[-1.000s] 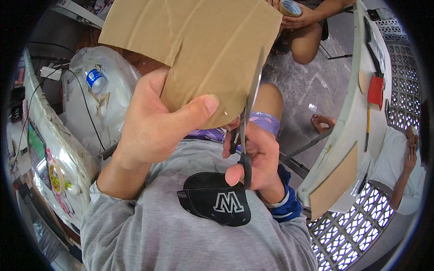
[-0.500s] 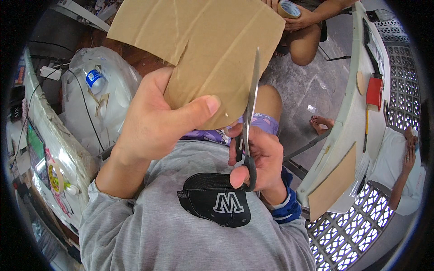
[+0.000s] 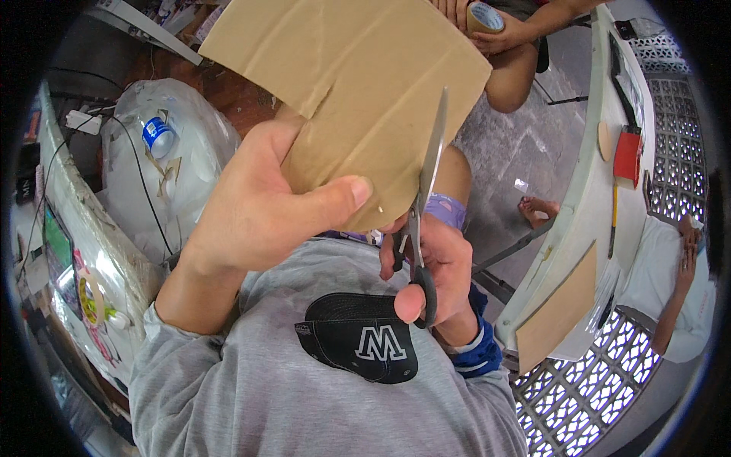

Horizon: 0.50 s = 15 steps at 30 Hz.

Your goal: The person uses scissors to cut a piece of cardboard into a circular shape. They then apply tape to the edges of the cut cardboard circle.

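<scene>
My left hand (image 3: 266, 194) grips a brown cardboard piece (image 3: 365, 91) by its near left side, thumb on top and fingers hidden underneath. A slit runs into the cardboard beside that hand, and its near end is rounded. My right hand (image 3: 438, 266) holds scissors (image 3: 430, 175) with black handles, the thumb through one loop. Pointing away from me, the long blade lies over the right edge of the cardboard; the other blade is hidden beneath it.
A white table (image 3: 560, 251) on the right bears a cardboard sheet (image 3: 563, 305), a red box (image 3: 628, 158) and a pencil (image 3: 614, 217). On the left stands a plastic-covered seat (image 3: 126, 183) with a blue-labelled bottle (image 3: 158, 137). Ahead, another person's hand holds a tape roll (image 3: 485, 18).
The cardboard has shifted slightly right and toward me, along with my left hand. My right hand and the scissors have moved a little closer to me.
</scene>
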Each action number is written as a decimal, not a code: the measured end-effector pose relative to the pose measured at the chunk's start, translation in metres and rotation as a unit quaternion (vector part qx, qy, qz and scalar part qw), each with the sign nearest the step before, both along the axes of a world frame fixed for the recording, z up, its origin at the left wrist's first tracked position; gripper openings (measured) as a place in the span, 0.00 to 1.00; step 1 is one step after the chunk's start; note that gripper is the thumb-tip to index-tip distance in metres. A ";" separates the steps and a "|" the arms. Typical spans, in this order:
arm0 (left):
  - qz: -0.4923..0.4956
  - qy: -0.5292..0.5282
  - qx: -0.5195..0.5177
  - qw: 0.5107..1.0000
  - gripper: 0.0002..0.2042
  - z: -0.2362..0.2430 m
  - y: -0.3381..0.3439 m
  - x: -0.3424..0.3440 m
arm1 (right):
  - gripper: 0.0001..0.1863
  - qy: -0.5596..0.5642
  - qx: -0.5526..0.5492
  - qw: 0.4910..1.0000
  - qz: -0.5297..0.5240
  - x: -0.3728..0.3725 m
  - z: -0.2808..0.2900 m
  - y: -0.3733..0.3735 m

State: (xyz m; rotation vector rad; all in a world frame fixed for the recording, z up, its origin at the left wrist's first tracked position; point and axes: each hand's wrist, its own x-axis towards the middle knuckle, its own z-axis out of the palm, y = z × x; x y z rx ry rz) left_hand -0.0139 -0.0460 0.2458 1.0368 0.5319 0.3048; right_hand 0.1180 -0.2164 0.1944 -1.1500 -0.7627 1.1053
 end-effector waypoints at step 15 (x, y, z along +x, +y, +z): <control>0.037 -0.057 -0.032 0.997 0.20 -0.011 0.002 0.011 | 0.41 -0.053 -0.001 0.999 -0.007 0.005 -0.009 -0.012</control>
